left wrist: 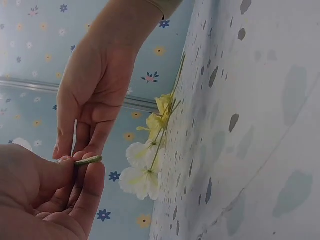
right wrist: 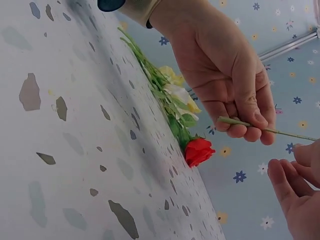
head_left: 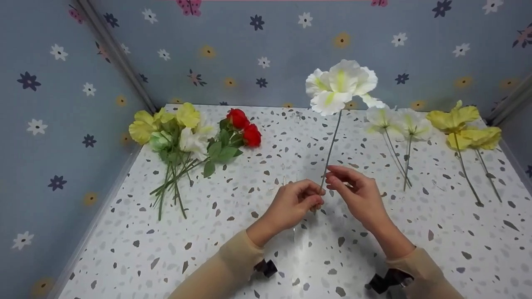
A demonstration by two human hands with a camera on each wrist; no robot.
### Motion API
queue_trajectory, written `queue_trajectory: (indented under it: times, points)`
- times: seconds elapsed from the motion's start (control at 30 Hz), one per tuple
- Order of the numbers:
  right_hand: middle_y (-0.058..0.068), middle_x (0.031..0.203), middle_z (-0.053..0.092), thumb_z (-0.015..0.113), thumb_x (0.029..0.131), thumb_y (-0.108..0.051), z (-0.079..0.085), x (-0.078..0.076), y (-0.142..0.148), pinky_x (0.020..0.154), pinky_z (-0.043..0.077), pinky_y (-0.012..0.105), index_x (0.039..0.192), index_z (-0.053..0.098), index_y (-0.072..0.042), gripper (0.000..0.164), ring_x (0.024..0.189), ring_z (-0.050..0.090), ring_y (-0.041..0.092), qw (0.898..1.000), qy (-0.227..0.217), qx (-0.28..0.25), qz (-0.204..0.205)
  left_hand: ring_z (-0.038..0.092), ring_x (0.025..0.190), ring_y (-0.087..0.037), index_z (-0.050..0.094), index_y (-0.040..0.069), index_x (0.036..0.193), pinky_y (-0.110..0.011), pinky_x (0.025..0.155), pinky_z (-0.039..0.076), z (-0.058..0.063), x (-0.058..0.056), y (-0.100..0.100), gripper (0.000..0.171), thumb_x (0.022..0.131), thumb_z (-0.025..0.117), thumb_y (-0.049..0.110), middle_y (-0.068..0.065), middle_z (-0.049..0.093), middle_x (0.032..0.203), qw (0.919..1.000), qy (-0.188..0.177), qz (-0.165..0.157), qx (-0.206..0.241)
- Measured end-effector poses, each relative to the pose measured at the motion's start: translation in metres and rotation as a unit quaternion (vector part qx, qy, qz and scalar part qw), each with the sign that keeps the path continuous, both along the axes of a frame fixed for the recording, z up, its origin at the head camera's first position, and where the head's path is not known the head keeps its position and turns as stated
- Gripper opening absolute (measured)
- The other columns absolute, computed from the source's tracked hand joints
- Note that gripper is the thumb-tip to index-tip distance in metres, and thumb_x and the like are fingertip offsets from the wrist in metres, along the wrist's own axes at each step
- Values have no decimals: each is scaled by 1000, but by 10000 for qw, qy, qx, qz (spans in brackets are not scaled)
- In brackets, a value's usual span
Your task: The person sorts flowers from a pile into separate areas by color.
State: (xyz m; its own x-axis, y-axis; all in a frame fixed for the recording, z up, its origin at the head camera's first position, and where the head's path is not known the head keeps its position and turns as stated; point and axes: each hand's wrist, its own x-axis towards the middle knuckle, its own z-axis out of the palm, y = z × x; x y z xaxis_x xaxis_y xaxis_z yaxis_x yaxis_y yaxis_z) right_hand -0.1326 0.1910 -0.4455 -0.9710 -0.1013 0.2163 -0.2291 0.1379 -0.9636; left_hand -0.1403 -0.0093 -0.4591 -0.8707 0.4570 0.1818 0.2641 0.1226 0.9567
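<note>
An artificial white iris (head_left: pixel 343 83) with yellow streaks stands upright, its long thin stem (head_left: pixel 332 143) leaning slightly right. My left hand (head_left: pixel 296 203) pinches the lower stem between thumb and fingers. The green stem end (left wrist: pixel 89 160) pokes out past those fingertips in the left wrist view. Close beside the stem, just above the left hand, is my right hand (head_left: pixel 359 195). Its fingers are loosely bent, with the tips at or very near the stem. In the right wrist view, a gap shows between the thumb and fingers of the right hand (right wrist: pixel 300 195).
To the left lies a bunch of yellow and white flowers (head_left: pixel 189 116), with red roses (head_left: pixel 251 135) beside it. Two white irises (head_left: pixel 411 124) and some yellow ones (head_left: pixel 478 137) lie at the right. Patterned walls (head_left: pixel 257 50) enclose the speckled tabletop (head_left: pixel 199 257).
</note>
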Motion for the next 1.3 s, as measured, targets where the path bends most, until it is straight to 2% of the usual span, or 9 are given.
queue_trajectory:
  times: [0.1,0.3,0.4,0.57,0.73,0.97,1.23,1.3]
  points:
    - [15,116,71,68,98,-17,-7,-2,3,88,58,32,125,69,-7,29,101,69,24,9999,-7,-40,109,69,71,-14,71,10,100,-35,66,60,-1,3,2,12,95,67,1,1,72,84,9997,-98,-159,-148]
    - [26,119,67,64,100,-15,0,0,3,89,58,39,123,68,2,29,103,69,31,9972,-293,-644,231,68,70,-14,72,9,102,-28,62,58,-2,4,3,14,95,65,-1,1,72,83,9990,-207,-312,-238]
    - [26,119,66,64,100,-15,4,2,4,89,58,40,123,67,4,29,103,69,32,9962,-372,-754,233,67,71,-13,73,10,104,-28,62,57,-2,5,3,16,95,65,-1,1,72,84,9988,-219,-349,-258]
    - [21,109,69,67,98,-16,7,3,4,86,59,40,119,67,7,31,94,70,30,9971,-368,-655,156,68,73,-12,73,10,105,-28,63,58,-1,5,3,15,96,65,1,3,72,85,9982,-233,-410,-358]
    - [22,112,67,68,98,-14,8,2,4,84,59,38,115,69,5,26,95,69,29,9979,-225,-599,73,67,71,-11,73,9,106,-28,63,58,1,6,3,12,97,66,5,5,71,85,9974,-294,-416,-504]
    - [16,113,68,67,97,-12,10,2,5,82,60,37,112,71,0,19,95,68,29,9984,-26,-558,45,67,74,-10,73,14,106,-28,66,58,4,5,0,12,96,68,8,7,72,89,9965,-215,-476,-646]
    - [15,100,73,72,93,-9,13,8,1,79,60,31,118,73,-9,25,88,71,25,9992,384,38,-92,67,73,-12,73,17,104,-27,63,56,6,3,-3,13,97,68,8,6,72,88,9966,4,-486,-668]
    - [14,98,73,72,93,-5,17,10,-1,78,60,30,119,73,-7,25,85,71,24,9981,552,171,-193,67,74,-11,73,16,104,-26,65,56,6,2,-4,12,97,68,10,7,72,88,9961,19,-496,-730]
